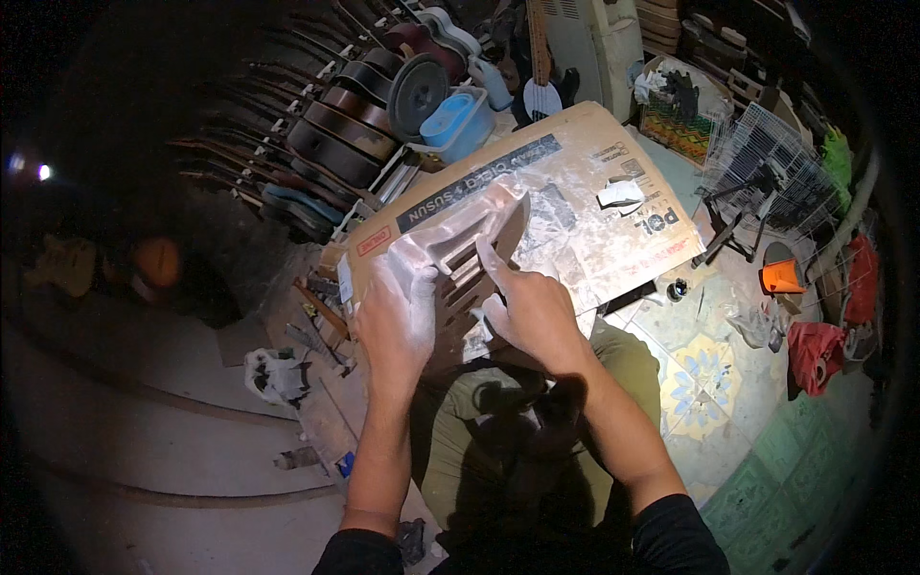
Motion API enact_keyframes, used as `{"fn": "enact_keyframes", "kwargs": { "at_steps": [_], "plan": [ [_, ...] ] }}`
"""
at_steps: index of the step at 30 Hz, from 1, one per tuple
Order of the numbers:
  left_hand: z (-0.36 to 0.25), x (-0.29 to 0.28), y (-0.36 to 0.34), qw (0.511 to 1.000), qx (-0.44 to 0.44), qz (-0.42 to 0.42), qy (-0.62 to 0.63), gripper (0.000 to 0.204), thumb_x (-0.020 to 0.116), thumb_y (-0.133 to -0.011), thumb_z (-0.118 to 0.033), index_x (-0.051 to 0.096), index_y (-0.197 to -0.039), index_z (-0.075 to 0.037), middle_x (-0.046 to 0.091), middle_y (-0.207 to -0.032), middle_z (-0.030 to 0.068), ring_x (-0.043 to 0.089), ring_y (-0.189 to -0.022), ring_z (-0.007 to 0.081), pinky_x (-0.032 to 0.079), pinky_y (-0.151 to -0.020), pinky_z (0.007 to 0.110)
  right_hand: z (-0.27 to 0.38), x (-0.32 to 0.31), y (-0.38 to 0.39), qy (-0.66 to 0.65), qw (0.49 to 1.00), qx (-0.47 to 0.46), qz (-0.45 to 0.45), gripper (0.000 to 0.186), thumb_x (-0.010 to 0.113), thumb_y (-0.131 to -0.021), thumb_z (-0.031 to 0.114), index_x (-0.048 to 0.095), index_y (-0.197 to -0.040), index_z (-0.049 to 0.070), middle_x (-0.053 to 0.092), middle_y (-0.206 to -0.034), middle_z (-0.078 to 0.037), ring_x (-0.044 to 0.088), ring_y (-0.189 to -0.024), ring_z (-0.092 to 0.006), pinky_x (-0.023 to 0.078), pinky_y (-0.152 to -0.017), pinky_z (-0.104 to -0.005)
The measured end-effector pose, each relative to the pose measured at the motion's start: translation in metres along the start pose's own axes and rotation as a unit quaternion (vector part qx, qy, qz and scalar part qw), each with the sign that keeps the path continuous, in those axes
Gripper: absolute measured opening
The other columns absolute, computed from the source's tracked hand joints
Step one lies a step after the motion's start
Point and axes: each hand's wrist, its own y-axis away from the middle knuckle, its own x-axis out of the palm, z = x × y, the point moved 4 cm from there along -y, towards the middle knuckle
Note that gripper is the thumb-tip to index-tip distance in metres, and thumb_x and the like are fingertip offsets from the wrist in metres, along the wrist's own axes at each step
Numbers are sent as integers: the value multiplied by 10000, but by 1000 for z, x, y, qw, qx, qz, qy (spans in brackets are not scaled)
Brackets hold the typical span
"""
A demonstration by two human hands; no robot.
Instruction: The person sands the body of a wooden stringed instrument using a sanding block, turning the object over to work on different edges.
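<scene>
A dusty, grey-white moulded panel [440, 242] with several slots and raised edges is tilted above my lap, over the near side of a cardboard sheet. My left hand [398, 309], coated in pale dust, is closed around its left end with the thumb on top. My right hand [533, 310] is at the slotted side; its index finger stretches out and touches the panel by a slot, the thumb apart from it. The other fingers are curled and partly hidden. Just below that thumb shows a small pale piece I cannot identify.
The cardboard sheet [657, 257] is powdered with dust and bears a crumpled white scrap [621, 195]. Several guitars [335, 151] stand racked at the far left, next to a blue tub [458, 123]. At right are a wire cage [767, 158], an orange object [782, 277] and a red bag [816, 356].
</scene>
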Motion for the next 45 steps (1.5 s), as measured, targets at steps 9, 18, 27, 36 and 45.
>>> {"fn": "enact_keyframes", "kwargs": {
  "at_steps": [9,18,27,36,45],
  "plan": [
    [-6,-4,1,1000,8,8,3,456,572,-973,-401,566,-1183,4,661,-1017,290,627,-952,497,468,-808,564,-3,3,-1,-98,994,0,-47,621,624,-815,139,514,-1426,137,675,-778,-210,669,-716,-401,533,-678,-479],
    [0,-8,2,1000,26,17,3,433,427,-1040,-404,502,-1262,-40,642,-1107,294,597,-1037,509,462,-860,526,-5,5,-5,-79,997,-9,-20,689,635,-817,143,448,-1480,137,675,-793,-211,693,-736,-372,543,-688,-469],
    [-10,-9,6,999,29,32,14,411,614,-929,-352,555,-1140,-4,649,-1042,271,616,-965,485,475,-804,545,-5,-6,-3,-289,948,-40,-129,642,591,-810,75,530,-1439,195,676,-781,-206,676,-680,-360,542,-662,-419],
    [-7,-7,14,997,62,38,9,445,682,-868,-297,544,-1174,-5,655,-1030,255,623,-954,473,476,-819,534,7,-12,4,-407,909,-42,77,710,581,-809,75,435,-1500,150,667,-808,-212,646,-668,-337,531,-697,-348],
    [-2,-2,11,995,92,47,10,475,674,-869,-312,547,-1209,-5,654,-1054,241,620,-975,454,463,-828,510,15,-14,7,-222,970,-37,89,805,619,-803,138,342,-1547,269,670,-792,-237,662,-739,-433,544,-766,-491]
  ]
}}
